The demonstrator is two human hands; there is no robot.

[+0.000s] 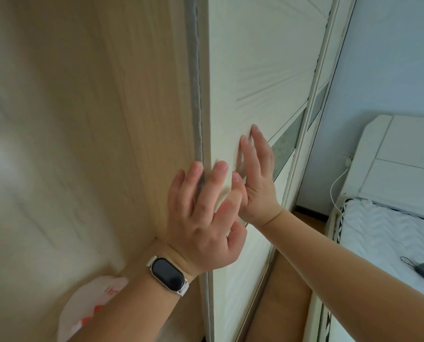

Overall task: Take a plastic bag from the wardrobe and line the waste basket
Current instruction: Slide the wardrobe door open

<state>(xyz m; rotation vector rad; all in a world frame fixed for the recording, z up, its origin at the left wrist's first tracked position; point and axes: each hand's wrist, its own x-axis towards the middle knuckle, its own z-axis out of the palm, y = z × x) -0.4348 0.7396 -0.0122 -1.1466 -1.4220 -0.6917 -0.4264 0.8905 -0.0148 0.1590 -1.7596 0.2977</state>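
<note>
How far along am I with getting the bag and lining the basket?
Early. The wardrobe interior is exposed. Both hands, left hand and right hand, lie open on the sliding door, holding nothing. A white and orange plastic bag lies inside, untaken. No waste basket is in view.

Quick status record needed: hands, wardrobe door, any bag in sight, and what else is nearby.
left hand: open, fingers spread at the door's left edge, holding nothing
right hand: open, flat against the door face
sliding door: white, its left edge beside the wooden wardrobe interior
plastic bag: white with red print, low inside the wardrobe, untouched
wristband: on left wrist
bed: to the right
waste basket: not in view
</note>
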